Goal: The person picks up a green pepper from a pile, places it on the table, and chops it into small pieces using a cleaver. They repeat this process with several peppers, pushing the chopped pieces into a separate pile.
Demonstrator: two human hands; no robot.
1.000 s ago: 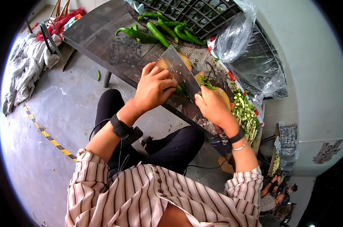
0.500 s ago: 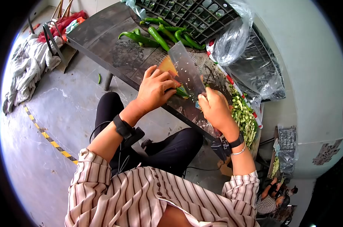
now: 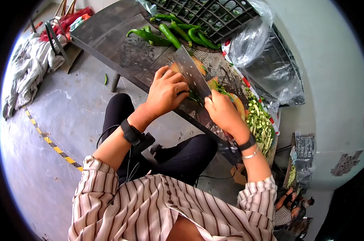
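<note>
My right hand [image 3: 223, 109] is closed round the handle of a cleaver [image 3: 193, 74]. Small pale bits stick to the broad blade, which stands right beside the fingers of my left hand [image 3: 167, 89]. Those fingers are curled down over a green pepper [image 3: 193, 96] at the table edge; only a little of it shows between hand and blade. Cut pepper pieces [image 3: 220, 87] lie just beyond my right hand. To its right is a heap of chopped green pepper [image 3: 259, 126]. Several whole green peppers [image 3: 169, 36] lie farther back on the table.
A black plastic crate [image 3: 214, 18] stands at the back of the dark table [image 3: 109, 32]. Clear plastic wrap [image 3: 250, 48] covers things at the right. Cloths [image 3: 33, 60] and a fallen pepper [image 3: 106, 79] lie on the floor at left. Other people [image 3: 288, 207] sit at lower right.
My right hand has shifted slightly left and up with the cleaver. The blade has turned more edge-on and now sits closer to my left fingers, hiding more of the pepper.
</note>
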